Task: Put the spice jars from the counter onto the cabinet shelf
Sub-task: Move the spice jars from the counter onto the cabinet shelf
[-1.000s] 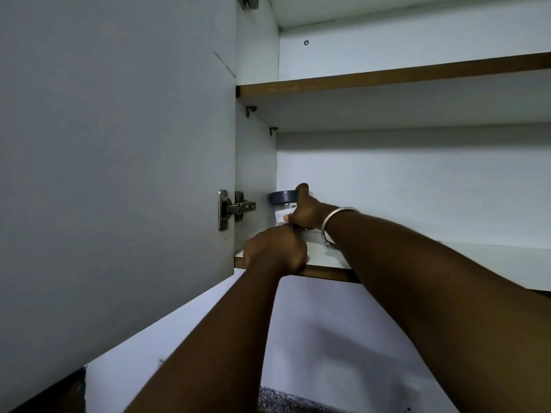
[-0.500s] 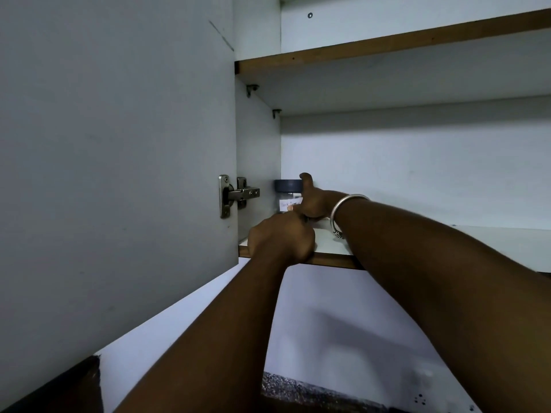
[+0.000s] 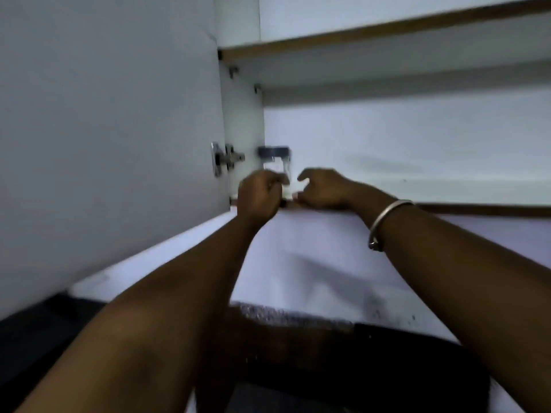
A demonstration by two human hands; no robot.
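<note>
A clear spice jar (image 3: 274, 161) with a dark lid and a white label stands upright in the far left corner of the lower cabinet shelf (image 3: 447, 190). My right hand (image 3: 323, 189), with a metal bangle on its wrist, hovers at the shelf's front edge just right of the jar. Its fingers are curled but apart, and it is off the jar. My left hand (image 3: 258, 195) is a closed fist at the front edge, below and in front of the jar, hiding the jar's base. Nothing shows in either hand.
The open cabinet door (image 3: 104, 129) fills the left side, with its hinge (image 3: 225, 158) beside the jar. An upper shelf (image 3: 387, 34) runs overhead. Below are a white wall (image 3: 313, 263) and the dark speckled counter (image 3: 298, 320).
My right hand has let go of the jar and drawn back to the shelf's front edge. The jar stays in the corner. The view has tilted down, showing more counter.
</note>
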